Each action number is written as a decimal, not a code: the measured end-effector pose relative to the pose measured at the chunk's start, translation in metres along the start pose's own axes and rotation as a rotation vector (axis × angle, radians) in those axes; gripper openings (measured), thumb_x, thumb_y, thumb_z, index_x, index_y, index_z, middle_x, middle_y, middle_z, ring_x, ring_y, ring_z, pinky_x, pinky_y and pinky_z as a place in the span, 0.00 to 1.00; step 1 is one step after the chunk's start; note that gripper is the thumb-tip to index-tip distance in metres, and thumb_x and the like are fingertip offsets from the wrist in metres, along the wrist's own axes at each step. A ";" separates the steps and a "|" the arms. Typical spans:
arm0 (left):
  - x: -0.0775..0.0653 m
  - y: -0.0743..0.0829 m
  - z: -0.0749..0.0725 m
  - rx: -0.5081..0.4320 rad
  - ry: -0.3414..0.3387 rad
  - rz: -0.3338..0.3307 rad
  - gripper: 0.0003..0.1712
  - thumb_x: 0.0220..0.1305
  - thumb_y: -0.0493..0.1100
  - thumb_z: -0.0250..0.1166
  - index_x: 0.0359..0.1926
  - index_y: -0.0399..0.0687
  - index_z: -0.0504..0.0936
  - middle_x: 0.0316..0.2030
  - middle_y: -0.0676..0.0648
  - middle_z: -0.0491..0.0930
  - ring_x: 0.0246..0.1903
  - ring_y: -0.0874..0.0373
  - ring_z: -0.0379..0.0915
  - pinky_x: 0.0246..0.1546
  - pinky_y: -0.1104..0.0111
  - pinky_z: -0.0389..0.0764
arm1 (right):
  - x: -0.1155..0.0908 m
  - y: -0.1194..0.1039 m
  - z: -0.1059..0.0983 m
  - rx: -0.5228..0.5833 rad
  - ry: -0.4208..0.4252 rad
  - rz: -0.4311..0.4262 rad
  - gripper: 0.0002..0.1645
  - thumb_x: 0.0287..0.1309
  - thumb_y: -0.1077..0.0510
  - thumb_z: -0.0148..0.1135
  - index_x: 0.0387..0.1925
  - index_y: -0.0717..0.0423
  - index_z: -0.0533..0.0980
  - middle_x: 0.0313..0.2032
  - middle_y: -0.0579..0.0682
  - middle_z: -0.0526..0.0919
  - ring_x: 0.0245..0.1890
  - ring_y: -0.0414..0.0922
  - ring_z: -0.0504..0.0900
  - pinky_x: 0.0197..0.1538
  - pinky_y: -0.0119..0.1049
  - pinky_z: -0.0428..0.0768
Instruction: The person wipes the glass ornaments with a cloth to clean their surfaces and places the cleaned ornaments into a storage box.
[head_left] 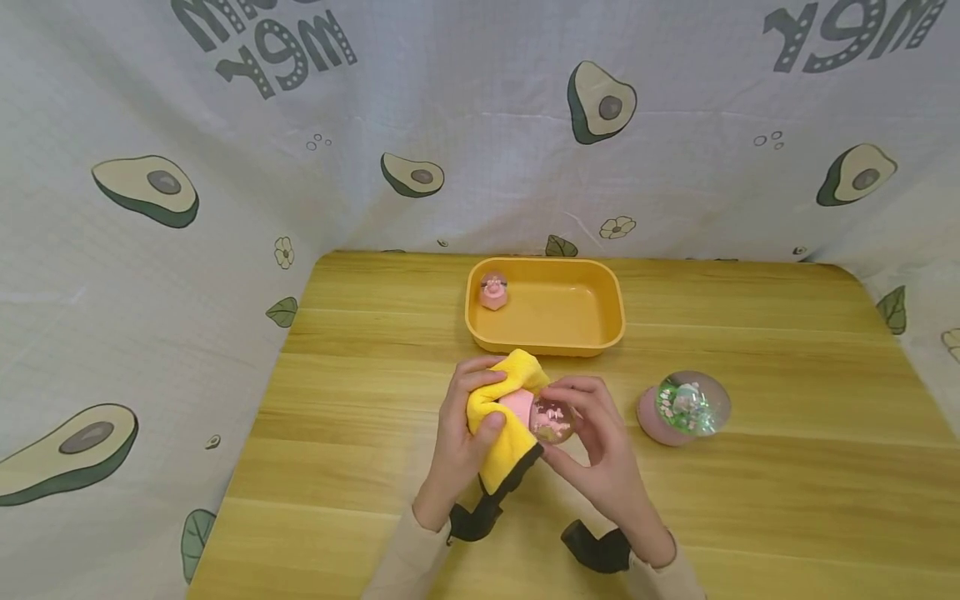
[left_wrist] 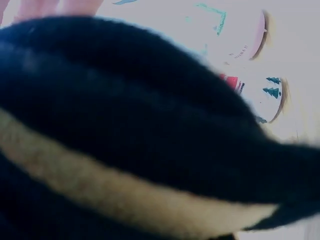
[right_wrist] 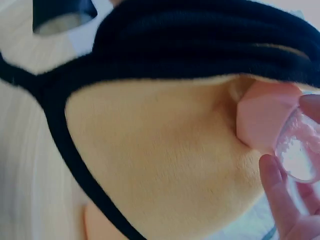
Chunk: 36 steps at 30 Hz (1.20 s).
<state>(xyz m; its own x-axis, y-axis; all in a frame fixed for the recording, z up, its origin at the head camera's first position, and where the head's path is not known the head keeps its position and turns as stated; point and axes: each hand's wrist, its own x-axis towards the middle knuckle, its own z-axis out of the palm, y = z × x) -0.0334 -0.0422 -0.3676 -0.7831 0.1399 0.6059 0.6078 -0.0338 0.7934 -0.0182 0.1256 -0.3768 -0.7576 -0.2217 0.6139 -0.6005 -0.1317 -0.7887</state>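
Note:
In the head view my left hand (head_left: 460, 429) grips a yellow cloth (head_left: 510, 454) with dark edging, folded about the pink base of a small snow globe (head_left: 551, 419). The fingers and thumb of my right hand (head_left: 603, 442) pinch the clear dome of that globe, which lies tilted on its side above the table. The right wrist view shows the faceted pink base (right_wrist: 265, 115) against the cloth (right_wrist: 165, 155), with fingertips on the dome. Dark edging (left_wrist: 125, 100) of the cloth hides most of the left wrist view.
A yellow tray (head_left: 558, 342) stands behind the hands, with another small pink snow globe (head_left: 492, 292) in its left end. To the right, a larger snow globe (head_left: 684, 408) with a pink base rests on the wooden table (head_left: 810, 467). An avocado-print curtain (head_left: 495, 100) hangs behind.

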 end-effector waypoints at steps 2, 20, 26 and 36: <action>0.000 -0.001 0.000 -0.013 -0.008 -0.006 0.24 0.65 0.53 0.48 0.44 0.33 0.67 0.48 0.34 0.66 0.48 0.46 0.66 0.45 0.62 0.73 | 0.004 -0.005 0.001 -0.128 -0.011 -0.085 0.23 0.50 0.63 0.63 0.45 0.73 0.70 0.45 0.64 0.68 0.47 0.48 0.69 0.48 0.28 0.72; 0.000 0.002 0.008 -0.030 0.046 0.083 0.14 0.63 0.47 0.50 0.34 0.38 0.68 0.38 0.35 0.69 0.41 0.47 0.70 0.39 0.62 0.75 | 0.012 -0.007 0.004 -0.286 0.092 -0.213 0.25 0.44 0.53 0.68 0.35 0.73 0.75 0.33 0.58 0.79 0.38 0.43 0.76 0.44 0.27 0.73; 0.002 0.004 0.008 0.001 0.057 0.106 0.08 0.60 0.41 0.52 0.32 0.39 0.69 0.37 0.35 0.70 0.40 0.46 0.70 0.40 0.62 0.74 | 0.008 -0.009 0.008 -0.210 0.135 -0.022 0.28 0.41 0.54 0.69 0.35 0.76 0.73 0.30 0.59 0.76 0.33 0.40 0.74 0.39 0.25 0.76; 0.002 0.003 0.006 -0.052 0.118 0.022 0.11 0.61 0.42 0.53 0.33 0.34 0.69 0.39 0.35 0.70 0.42 0.47 0.70 0.41 0.64 0.75 | 0.010 -0.006 0.012 -0.347 0.054 -0.191 0.28 0.54 0.53 0.60 0.43 0.76 0.68 0.43 0.64 0.73 0.48 0.46 0.73 0.50 0.28 0.71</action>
<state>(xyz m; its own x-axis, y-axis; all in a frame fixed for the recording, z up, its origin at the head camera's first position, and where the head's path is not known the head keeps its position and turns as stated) -0.0324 -0.0365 -0.3639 -0.7815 0.0213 0.6235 0.6198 -0.0878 0.7799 -0.0190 0.1126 -0.3666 -0.6305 -0.1727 0.7567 -0.7758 0.1706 -0.6074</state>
